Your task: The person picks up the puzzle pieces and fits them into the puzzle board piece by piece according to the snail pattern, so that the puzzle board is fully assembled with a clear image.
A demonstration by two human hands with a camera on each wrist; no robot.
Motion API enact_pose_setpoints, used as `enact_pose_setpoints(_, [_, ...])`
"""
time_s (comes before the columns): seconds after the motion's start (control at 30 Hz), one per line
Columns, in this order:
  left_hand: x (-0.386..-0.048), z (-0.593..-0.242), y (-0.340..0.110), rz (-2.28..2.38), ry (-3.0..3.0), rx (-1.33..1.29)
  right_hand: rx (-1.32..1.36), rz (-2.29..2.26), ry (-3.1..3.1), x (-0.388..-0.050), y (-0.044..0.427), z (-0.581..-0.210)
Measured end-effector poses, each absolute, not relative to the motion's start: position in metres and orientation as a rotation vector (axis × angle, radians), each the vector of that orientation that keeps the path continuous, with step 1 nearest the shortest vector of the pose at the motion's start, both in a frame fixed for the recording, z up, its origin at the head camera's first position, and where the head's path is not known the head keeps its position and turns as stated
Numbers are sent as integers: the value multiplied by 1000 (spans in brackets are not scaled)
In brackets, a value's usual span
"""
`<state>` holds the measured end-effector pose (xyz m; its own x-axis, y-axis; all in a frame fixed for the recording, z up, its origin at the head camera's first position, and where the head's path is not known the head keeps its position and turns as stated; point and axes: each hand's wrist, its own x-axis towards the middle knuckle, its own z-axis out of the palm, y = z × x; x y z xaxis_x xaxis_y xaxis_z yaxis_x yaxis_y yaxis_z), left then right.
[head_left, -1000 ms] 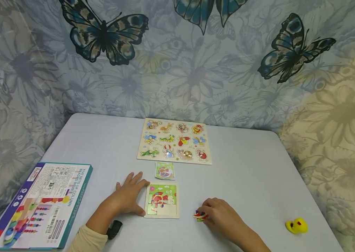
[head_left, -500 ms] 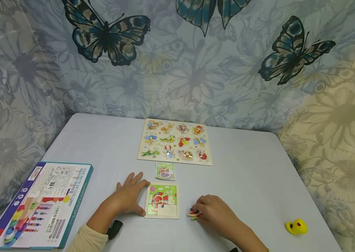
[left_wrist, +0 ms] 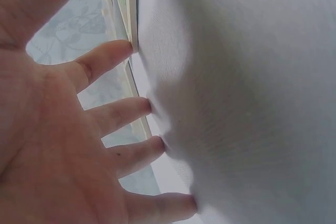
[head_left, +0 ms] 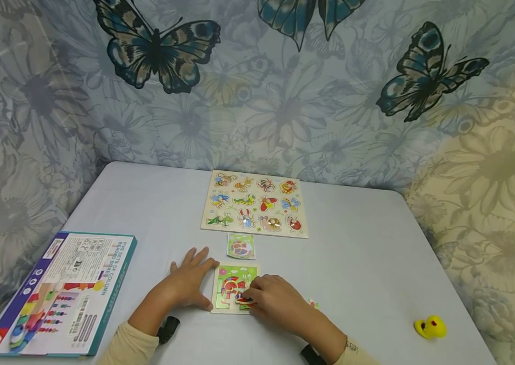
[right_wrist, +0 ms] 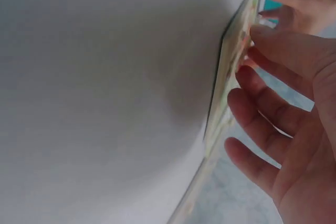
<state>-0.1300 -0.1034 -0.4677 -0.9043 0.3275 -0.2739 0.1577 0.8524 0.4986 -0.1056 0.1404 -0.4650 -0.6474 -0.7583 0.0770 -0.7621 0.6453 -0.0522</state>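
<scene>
My left hand (head_left: 187,286), fingers spread, rests on the table with its thumb and index fingertip touching the left edge of a small wooden puzzle board (head_left: 253,313). The left wrist view shows the left hand (left_wrist: 68,124) with straight fingers, fingertips on the white surface. Over the board's lower right part, my right hand (head_left: 280,301) pinches a colourful puzzle piece (head_left: 243,299), partly hidden by its fingers. In the right wrist view the right hand (right_wrist: 286,108) is at the board (right_wrist: 224,77), thumb and index finger together; the piece is barely visible there. A green and red picture fills the board's upper part.
A small picture card (head_left: 241,246) lies behind the board, then a large insect puzzle (head_left: 254,204). A flat box (head_left: 65,294) is at the left, a yellow toy duck (head_left: 431,327) at the right. A small colourful piece (head_left: 313,304) shows behind the right forearm.
My right hand has moved left with the puzzle piece, from the bare table to over the small board. The left hand has stayed at the board's edge.
</scene>
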Motion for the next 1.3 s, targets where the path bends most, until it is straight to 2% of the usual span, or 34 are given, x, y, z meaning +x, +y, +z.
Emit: enact_pose_setpoints(1.3, [-130,-463,-103,678,2673,372,1313,54,-2670,-108,120,-476])
